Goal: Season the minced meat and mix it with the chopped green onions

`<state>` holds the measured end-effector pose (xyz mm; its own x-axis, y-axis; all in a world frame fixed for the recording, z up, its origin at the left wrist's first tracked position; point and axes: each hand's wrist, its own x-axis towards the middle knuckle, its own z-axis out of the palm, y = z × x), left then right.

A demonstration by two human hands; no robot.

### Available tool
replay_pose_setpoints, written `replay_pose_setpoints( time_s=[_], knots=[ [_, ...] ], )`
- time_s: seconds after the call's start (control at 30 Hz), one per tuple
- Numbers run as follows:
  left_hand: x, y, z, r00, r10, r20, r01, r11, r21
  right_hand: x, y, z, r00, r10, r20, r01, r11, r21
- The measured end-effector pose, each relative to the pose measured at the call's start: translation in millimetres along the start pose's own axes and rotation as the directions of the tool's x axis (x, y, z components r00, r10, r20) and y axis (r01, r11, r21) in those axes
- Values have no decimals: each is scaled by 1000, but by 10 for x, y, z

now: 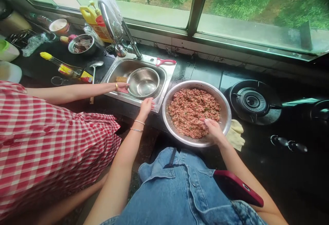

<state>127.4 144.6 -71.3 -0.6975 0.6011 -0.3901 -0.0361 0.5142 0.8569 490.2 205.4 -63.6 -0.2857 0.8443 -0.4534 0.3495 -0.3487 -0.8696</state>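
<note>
A wide metal bowl (224, 105) of minced meat (192, 108) flecked with green stands on the counter in front of me. My right hand (214, 130) reaches over its near right rim, fingers closed together at the meat's surface. My left hand (147, 105) hovers by the sink's front edge, left of the bowl, with its fingers loosely bent and apart; nothing shows in it. In the sink (117, 68) sits a smaller metal basin (144, 83), tilted. Another person's hand (122, 87) touches that basin's left rim.
A red peeler (166, 61) lies behind the sink, under the faucet (133, 48). To the right are a gas burner (253, 101) and a pale cloth (235, 134). On the left lie a bottle (72, 71), a ladle (95, 68) and a metal pot (81, 45). A person in checked clothes stands close.
</note>
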Motion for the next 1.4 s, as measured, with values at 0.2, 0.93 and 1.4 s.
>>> replay_pose_setpoints(
  time_s=[0.2, 0.93, 1.4],
  knots=[
    [-500, -87, 563, 989, 130, 68, -126, 990, -67, 82, -205, 60, 970, -234, 71, 169, 435, -885],
    [-243, -205, 709, 950, 306, 69, -299, 950, -89, 869, -1150, 412, 194, -164, 967, 980, -2, -197],
    [124, 44, 759, 887, 379, 264, -374, 925, -71, 2219, -1847, 867, -360, 395, 845, 896, -107, 431]
  ],
)
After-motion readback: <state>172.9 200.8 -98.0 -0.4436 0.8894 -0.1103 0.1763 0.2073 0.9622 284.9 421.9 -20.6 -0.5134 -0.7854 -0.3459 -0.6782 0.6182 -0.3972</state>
